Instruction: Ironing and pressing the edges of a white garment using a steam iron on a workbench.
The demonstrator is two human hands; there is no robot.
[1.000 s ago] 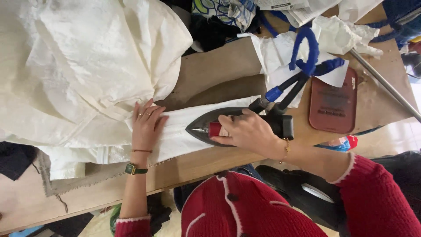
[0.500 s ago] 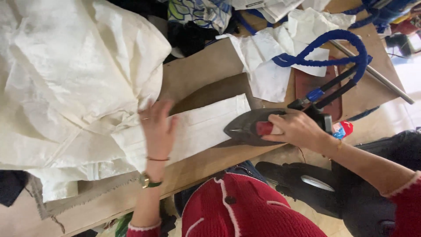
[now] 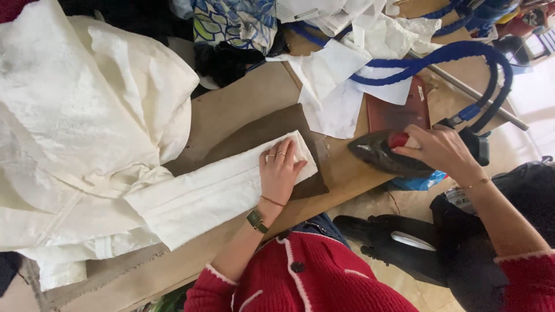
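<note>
My left hand [image 3: 280, 170] lies flat, fingers apart, on the end of a folded white fabric strip [image 3: 214, 193] that rests on a dark brown pressing pad [image 3: 263, 130]. The strip belongs to a large cream garment [image 3: 81, 121] heaped at the left. My right hand [image 3: 436, 151] grips the handle of a dark iron [image 3: 378, 156] with a red knob, held off the fabric near the table's right edge. A thick blue hose [image 3: 457, 55] loops up from the iron's back.
White cut pieces [image 3: 347, 86] and a reddish-brown rest mat [image 3: 399, 112] lie behind the iron on the brown table [image 3: 237, 110]. Patterned blue-green cloth [image 3: 234, 23] and dark fabric sit at the far edge. A metal rod [image 3: 474, 95] crosses the right corner. A black bag [image 3: 404, 245] sits below on the floor.
The iron has slid right, off the white strip to the table's right edge. My left hand moved right along the strip to its end.
</note>
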